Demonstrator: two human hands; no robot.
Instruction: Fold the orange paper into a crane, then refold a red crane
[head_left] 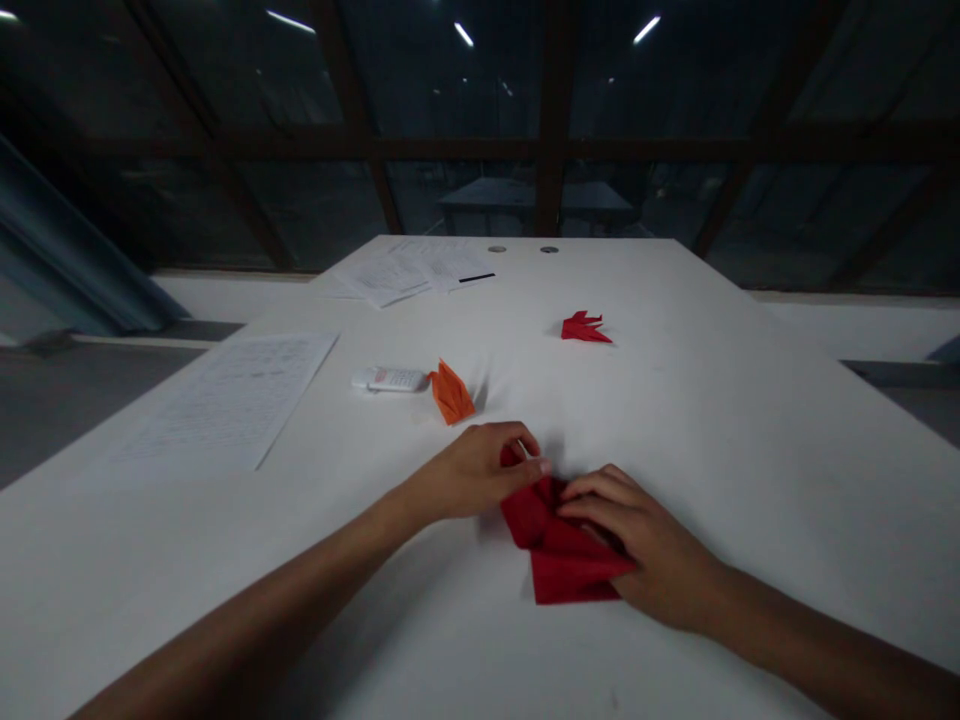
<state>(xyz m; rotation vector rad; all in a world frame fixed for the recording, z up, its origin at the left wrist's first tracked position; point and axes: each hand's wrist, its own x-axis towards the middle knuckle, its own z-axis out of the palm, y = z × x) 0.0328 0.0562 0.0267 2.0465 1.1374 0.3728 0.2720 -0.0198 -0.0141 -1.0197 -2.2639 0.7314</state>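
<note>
A partly folded sheet of red paper (pixel 574 565) lies near the front of the white table (pixel 750 440), between my two hands. My left hand (pixel 487 468) pinches its upper left part between thumb and fingers. On its right side is my right hand (pixel 637 535), with the fingers bent over the paper and the thumb hidden beneath it. An orange folded paper figure (pixel 451 393) stands just beyond my left hand. Farther off lies a red folded paper figure (pixel 585 327) with pointed ends.
A white bottle (pixel 390 380) lies against the orange figure. One printed sheet (pixel 240 400) is at the left, and several more papers (pixel 397 272) lie at the far left with a dark pen-like strip (pixel 477 278). Two round discs (pixel 549 250) sit by the far edge, before dark windows.
</note>
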